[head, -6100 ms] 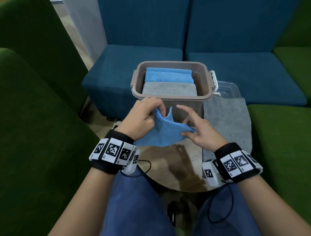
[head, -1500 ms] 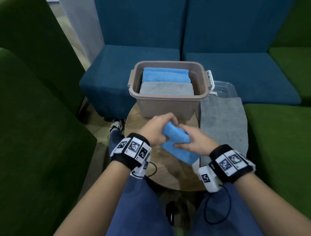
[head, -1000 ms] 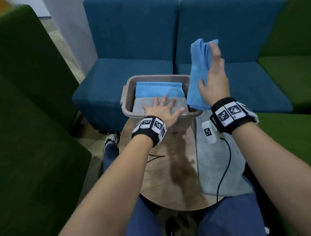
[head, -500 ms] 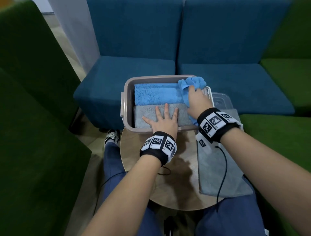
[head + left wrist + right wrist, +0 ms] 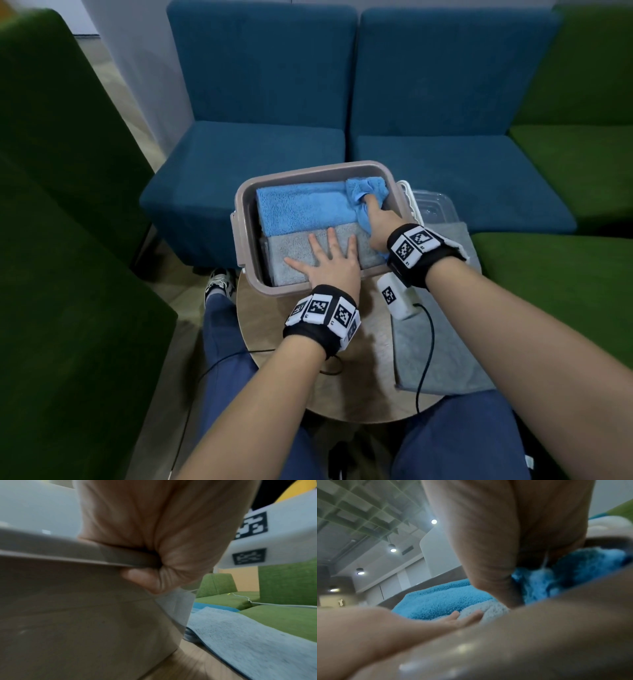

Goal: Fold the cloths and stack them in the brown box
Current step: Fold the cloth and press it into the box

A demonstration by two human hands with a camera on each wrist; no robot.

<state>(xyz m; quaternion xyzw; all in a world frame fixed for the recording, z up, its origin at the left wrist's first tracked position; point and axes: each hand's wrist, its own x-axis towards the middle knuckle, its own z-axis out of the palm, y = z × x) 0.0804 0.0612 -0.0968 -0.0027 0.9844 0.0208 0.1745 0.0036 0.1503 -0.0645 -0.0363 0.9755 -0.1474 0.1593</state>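
Note:
The brown box (image 5: 239, 240) stands on the round table and holds a folded blue cloth (image 5: 301, 209) at the back and a folded grey cloth (image 5: 287, 263) at the front. My left hand (image 5: 329, 260) lies flat on the grey cloth with its fingers spread and its palm heel on the box rim (image 5: 85, 553). My right hand (image 5: 376, 219) reaches into the box's right end, its fingers buried in another folded blue cloth (image 5: 366, 186) that stands between the wall and the other cloths. In the right wrist view this blue cloth (image 5: 573, 572) bunches under the palm.
A grey cloth (image 5: 442, 342) lies spread flat on the right part of the wooden table (image 5: 274, 342). A clear lid (image 5: 431, 205) sits behind it, right of the box. Blue seats stand beyond the table and green seats on both sides. My knees are under the table's near edge.
My right hand has brought the folded blue cloth from above down into the box's right end and pushed it lower. My left hand stays flat on the grey cloth.

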